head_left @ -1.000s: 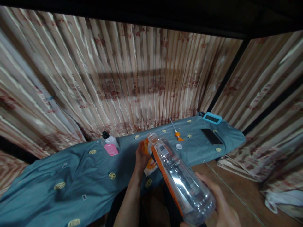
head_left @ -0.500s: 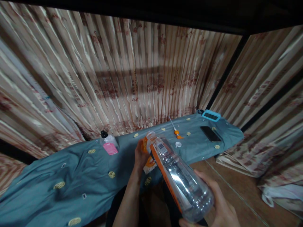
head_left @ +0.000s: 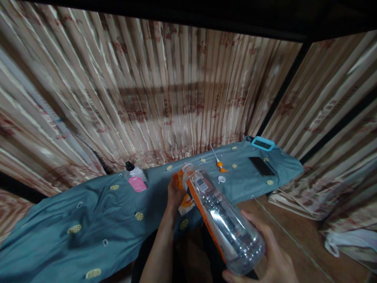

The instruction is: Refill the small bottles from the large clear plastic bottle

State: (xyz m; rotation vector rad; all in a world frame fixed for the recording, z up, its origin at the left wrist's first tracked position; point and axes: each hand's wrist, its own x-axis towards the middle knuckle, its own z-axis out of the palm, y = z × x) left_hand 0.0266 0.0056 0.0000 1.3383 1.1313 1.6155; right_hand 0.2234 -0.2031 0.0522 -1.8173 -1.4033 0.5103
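Note:
My right hand [head_left: 269, 251] is wrapped round the base of a large clear plastic bottle [head_left: 226, 224] with an orange label and a barcode. The bottle is tilted, its neck [head_left: 187, 169] pointing up and away to the left. Below that neck, my left hand [head_left: 175, 192] is closed around an orange-and-white container [head_left: 186, 203], mostly hidden behind the bottle and my fingers. Whether the two mouths touch, I cannot tell. Beyond the bottle an orange pump head [head_left: 220, 166] with its tube lies on the cloth, near a small white cap-like piece [head_left: 222, 179].
A clear pump bottle with a pink label [head_left: 137, 183] and black top stands on the left of the blue-green cloth [head_left: 159, 181]. To the right lie a black phone [head_left: 262, 166] and a light-blue framed device [head_left: 263, 144]. Striped curtains [head_left: 176, 98] hang behind.
Both hands keep the same grip and the tilted bottle stays almost in place. Only a very slight shift of the view shows.

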